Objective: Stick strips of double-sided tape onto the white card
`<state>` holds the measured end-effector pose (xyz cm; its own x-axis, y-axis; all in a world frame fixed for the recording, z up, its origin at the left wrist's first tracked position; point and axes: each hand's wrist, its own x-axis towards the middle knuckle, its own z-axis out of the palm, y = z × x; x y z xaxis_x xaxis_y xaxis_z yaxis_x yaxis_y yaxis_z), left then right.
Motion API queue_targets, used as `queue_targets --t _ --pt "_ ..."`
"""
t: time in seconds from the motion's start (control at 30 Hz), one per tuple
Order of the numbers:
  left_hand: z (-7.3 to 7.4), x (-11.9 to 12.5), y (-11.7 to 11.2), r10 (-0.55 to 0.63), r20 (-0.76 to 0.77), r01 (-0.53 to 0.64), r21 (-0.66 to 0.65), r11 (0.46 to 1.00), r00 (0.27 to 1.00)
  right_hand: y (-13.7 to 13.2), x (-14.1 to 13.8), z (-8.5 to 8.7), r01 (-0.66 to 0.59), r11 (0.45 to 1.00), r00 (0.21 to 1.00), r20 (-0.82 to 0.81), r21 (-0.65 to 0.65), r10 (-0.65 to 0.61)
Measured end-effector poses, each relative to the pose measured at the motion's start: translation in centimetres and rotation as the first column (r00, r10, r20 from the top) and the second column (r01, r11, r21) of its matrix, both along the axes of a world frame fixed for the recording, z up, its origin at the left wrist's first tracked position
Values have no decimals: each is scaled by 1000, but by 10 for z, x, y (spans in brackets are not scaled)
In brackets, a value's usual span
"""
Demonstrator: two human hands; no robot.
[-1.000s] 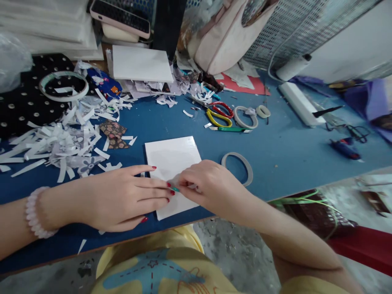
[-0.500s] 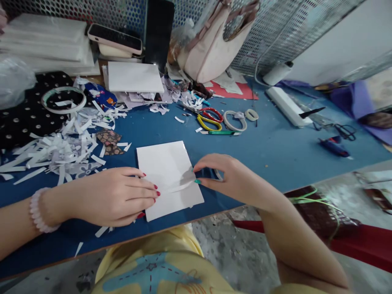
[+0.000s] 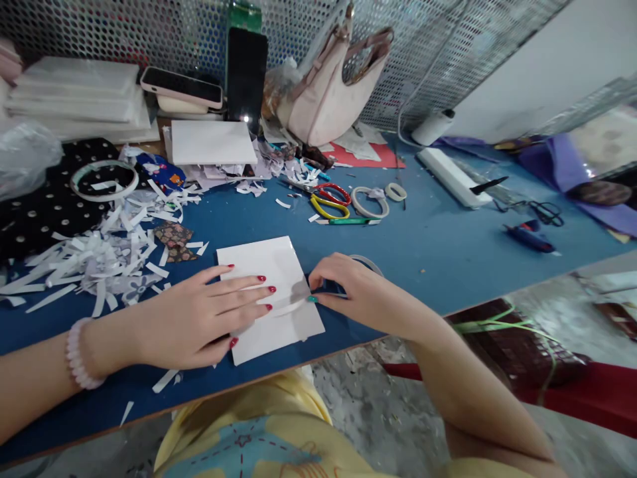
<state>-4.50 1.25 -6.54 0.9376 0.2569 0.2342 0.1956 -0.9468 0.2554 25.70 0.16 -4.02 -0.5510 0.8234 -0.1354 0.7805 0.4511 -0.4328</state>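
Note:
A white rectangular sheet of card (image 3: pixel 263 255) lies on the blue table near its front edge. My left hand (image 3: pixel 199 318) rests flat on the card's left part, fingers stretched out and slightly spread. Across the card runs a thin pale strip of tape (image 3: pixel 291 307), from near my left fingertips to the right edge. There my right hand (image 3: pixel 348 282) pinches the strip's end between thumb and forefinger; the grip itself is partly hidden. Behind my right hand shows part of a pale ring, like a tape roll (image 3: pixel 368 263).
White paper scraps (image 3: pixel 99 259) heap up on the left, beside a tape roll (image 3: pixel 104 180). Beyond the card lie scissors (image 3: pixel 331 207), a green cutter (image 3: pixel 353 221) and more rings (image 3: pixel 371 201). Stacked white cards (image 3: pixel 213 143) and a pink bag (image 3: pixel 323 99) stand at the back.
My left hand has slid a little to the right over the card, its fingers reaching farther and more spread. My right hand keeps its pinch at the right edge. The view has shifted slightly.

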Motion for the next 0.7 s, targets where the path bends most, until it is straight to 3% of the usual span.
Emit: queue_targets --t 0.17,0.37,0.7 --pt "-1 2 -2 -62 -169 45 -104 994 984 0 6 7 10 992 1000 -27 -123 -13" --pt "-2 -1 2 -77 -163 57 -126 990 984 -2 8 15 70 948 998 18 -311 -68" --pt "-4 0 2 -72 -157 55 -111 992 985 6 -5 12 116 949 990 112 -292 -86"
